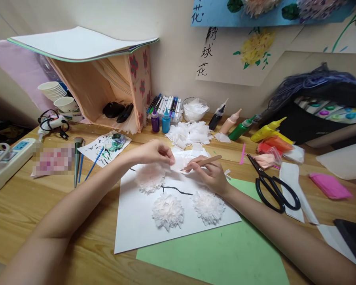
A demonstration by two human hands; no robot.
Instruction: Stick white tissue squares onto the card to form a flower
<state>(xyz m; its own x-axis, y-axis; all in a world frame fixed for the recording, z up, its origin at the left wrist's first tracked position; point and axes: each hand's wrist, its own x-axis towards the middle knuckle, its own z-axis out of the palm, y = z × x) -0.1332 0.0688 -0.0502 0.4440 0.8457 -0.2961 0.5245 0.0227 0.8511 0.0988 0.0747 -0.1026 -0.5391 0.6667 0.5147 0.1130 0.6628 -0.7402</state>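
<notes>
Wooden tabletop (23,206) filled the view, pushed against a pale wall hung with flower pictures. On it lay a white sheet (136,225) overlapping a green sheet (219,257).

The left hand (154,152) had its fingertips pinched on the edge of a small white tissue square (180,161), thumb and forefinger closed on it. The right hand (210,172) was curled around a thin wooden stick (206,160), held like a pen, its tip pressed into the same square just beside the left fingertips; whether the tissue was already wrapped around the tip was hard to tell.

Directly under the left fingers sat a pale pink tissue flower (150,178) on the white sheet. Nearer the person than both hands were two white tissue flowers (167,211), joined by a black painted stem (178,190).

Beyond the fingers, towards the wall, lay a heap of cut tissue squares (191,133), a row of markers (166,105) and squeeze bottles of paint (241,128). Black scissors (273,186) rested well to the right of the right hand, lying apart from it.
</notes>
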